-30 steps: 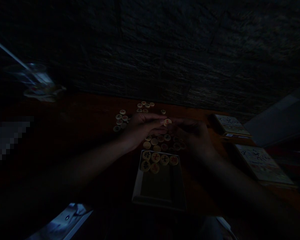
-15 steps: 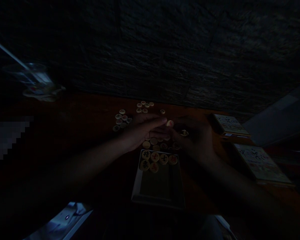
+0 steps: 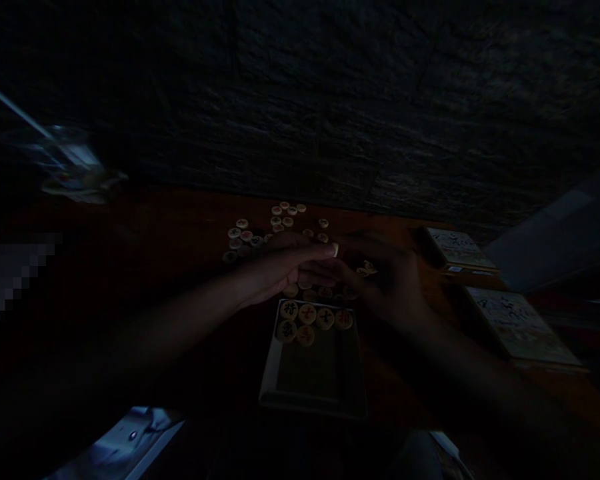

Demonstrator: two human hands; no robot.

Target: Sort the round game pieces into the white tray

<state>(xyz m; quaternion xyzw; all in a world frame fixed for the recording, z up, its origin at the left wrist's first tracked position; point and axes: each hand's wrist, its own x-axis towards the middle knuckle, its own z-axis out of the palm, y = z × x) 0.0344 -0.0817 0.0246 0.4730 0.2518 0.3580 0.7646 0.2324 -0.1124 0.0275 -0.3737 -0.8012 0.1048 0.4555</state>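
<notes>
My left hand (image 3: pixel 293 267) reaches over the loose pieces, its thumb pressed against a xiangqi piece (image 3: pixel 335 250) that shows its pale edge. Close by on the right, my right hand (image 3: pixel 393 277) is curved, its thumb and forefinger apart near that piece; its fingertips are dark. More round wooden pieces (image 3: pixel 366 268) show in the gap of the right hand; whether they touch it I cannot tell. Below the hands lies a shallow box (image 3: pixel 270 373) with several pieces laid in two rows at its far end, faces up, in red and black characters.
Loose xiangqi pieces (image 3: pixel 247 235) lie beyond the hands, toward the stone wall (image 3: pixel 280 120). Two flat boxes (image 3: pixel 523 327) are at the right. A glass with a straw (image 3: pixel 75 160) stands at the far left. The scene is very dark.
The piece at my left thumb has turned from its red-marked face to its edge. Both hands have shifted slightly, and more pieces behind them show. The rows in the box look the same.
</notes>
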